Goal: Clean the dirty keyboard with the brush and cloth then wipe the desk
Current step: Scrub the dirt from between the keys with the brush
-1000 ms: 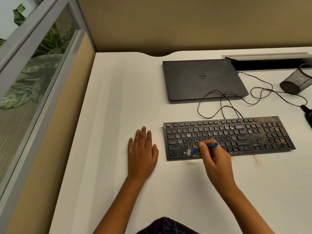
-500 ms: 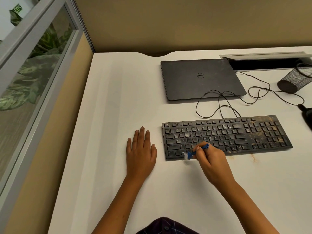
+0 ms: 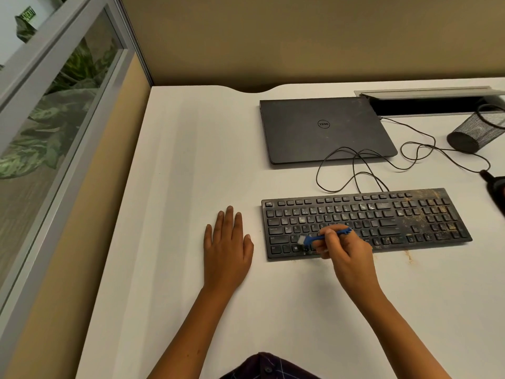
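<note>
A black keyboard (image 3: pixel 382 214) lies on the white desk (image 3: pixel 191 160), with brown dirt over its right end and number pad. My right hand (image 3: pixel 347 255) grips a small blue brush (image 3: pixel 314 238) with white bristles; the bristles touch the lower-left rows of keys. My left hand (image 3: pixel 228 242) rests flat on the desk, fingers straight, just left of the keyboard and apart from it. Brown specks lie on the desk below the keyboard's right half. No cloth is in view.
A closed black laptop (image 3: pixel 322 129) sits behind the keyboard. Thin black cables (image 3: pixel 355 165) loop between them. A black mesh pen cup (image 3: pixel 475 132) lies tipped over at the right edge. A dark object (image 3: pixel 496 187) sits at the far right. A partition wall runs along the left.
My right hand moved the brush a little left and down toward the keyboard's front edge, then back up onto the lower-left keys. My left hand stayed flat in place.
</note>
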`<act>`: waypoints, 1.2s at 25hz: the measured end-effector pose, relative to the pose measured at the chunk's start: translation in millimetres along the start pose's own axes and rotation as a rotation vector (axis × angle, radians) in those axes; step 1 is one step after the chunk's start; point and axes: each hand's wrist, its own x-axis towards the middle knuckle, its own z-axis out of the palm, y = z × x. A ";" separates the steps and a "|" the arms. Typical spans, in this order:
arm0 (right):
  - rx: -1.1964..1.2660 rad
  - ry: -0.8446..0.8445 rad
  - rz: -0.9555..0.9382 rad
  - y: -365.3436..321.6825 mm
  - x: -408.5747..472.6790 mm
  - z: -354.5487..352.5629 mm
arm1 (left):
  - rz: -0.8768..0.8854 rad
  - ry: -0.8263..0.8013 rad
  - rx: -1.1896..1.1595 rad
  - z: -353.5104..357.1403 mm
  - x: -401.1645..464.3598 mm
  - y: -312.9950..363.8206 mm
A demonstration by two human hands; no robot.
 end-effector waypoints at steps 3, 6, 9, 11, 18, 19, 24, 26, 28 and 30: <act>-0.039 -0.103 0.040 -1.0 -1.0 1.8 | -0.001 0.001 -0.001 0.2 0.2 0.1; -0.005 -0.064 0.043 -3.2 2.8 -2.2 | -0.002 0.002 -0.003 -0.4 0.3 0.3; -0.021 -0.056 -0.003 -2.7 2.1 -1.4 | 0.001 0.008 -0.002 -0.5 0.5 0.5; -0.189 -0.147 -0.044 2.2 -0.2 -0.7 | 0.003 0.010 -0.001 -0.6 0.0 0.4; -0.320 -0.118 -0.228 2.2 -10.8 -5.3 | -0.001 0.008 0.003 -0.8 0.6 0.6; -0.359 -0.168 -0.220 2.8 -12.3 -4.7 | -0.003 0.005 0.001 -0.9 0.6 0.8; -0.323 -0.104 -0.238 7.9 -12.6 -9.2 | -0.001 0.004 0.002 -0.4 0.4 0.6; -0.323 -0.125 -0.245 8.8 -15.9 -7.8 | -0.002 0.007 0.001 -0.5 0.6 0.9; -0.329 -0.159 -0.201 10.7 -17.0 -6.8 | 0.000 0.004 0.000 -0.3 0.6 0.5; -0.291 -0.095 -0.143 13.3 -11.7 -9.7 | 0.000 0.002 0.003 -0.1 0.9 0.6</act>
